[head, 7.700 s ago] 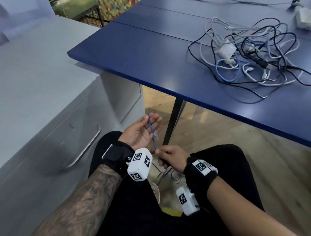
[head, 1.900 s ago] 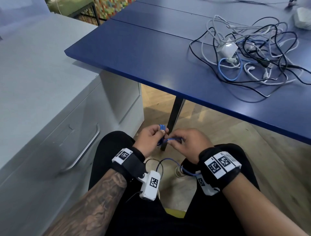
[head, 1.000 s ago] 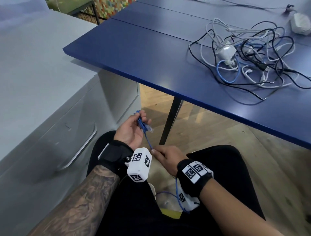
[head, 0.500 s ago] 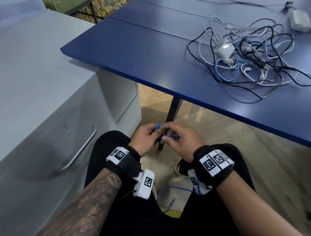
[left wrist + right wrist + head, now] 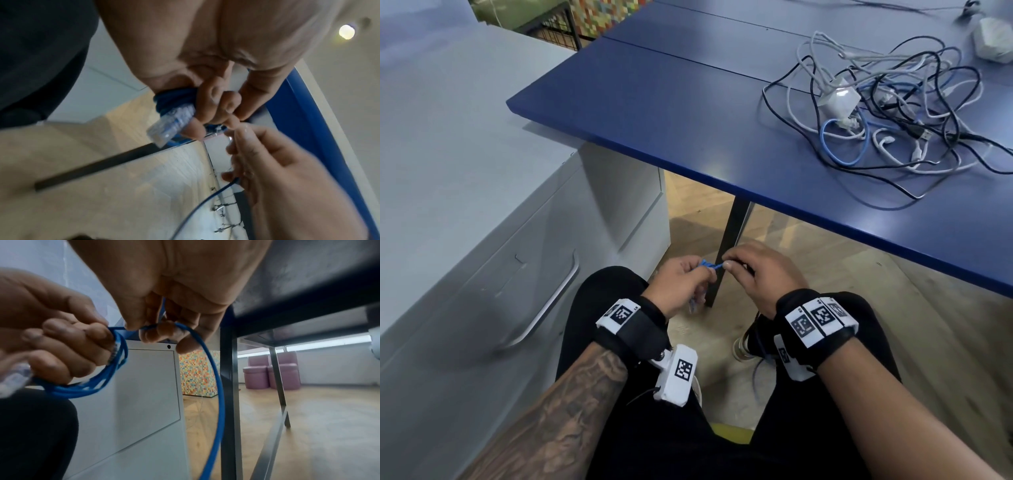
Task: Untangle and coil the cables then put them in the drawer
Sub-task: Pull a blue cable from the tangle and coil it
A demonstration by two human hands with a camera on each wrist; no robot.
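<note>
A thin blue network cable (image 5: 709, 265) is stretched between both hands over my lap, below the table edge. My left hand (image 5: 681, 281) grips a small coil of it (image 5: 86, 386), and the clear plug (image 5: 170, 125) sticks out under its fingers. Just to the right, my right hand (image 5: 753, 270) pinches the cable's free run (image 5: 213, 386), which hangs down in a loop toward the floor. A tangle of black, white and blue cables (image 5: 893, 113) with a white charger (image 5: 839, 99) lies on the blue table (image 5: 654, 109). The grey drawer front (image 5: 493, 301) with its metal handle (image 5: 548, 305) is on my left, closed.
A grey cabinet top (image 5: 448, 137) runs along the left. A black table leg (image 5: 729, 246) stands just behind my hands. A white adapter (image 5: 993, 37) sits at the table's far right corner. Wooden floor (image 5: 893, 308) shows under the table.
The hands have been winding the blue cable: a second ago they were apart with the left hand raised, then they came together. The coil in my left hand has grown.
</note>
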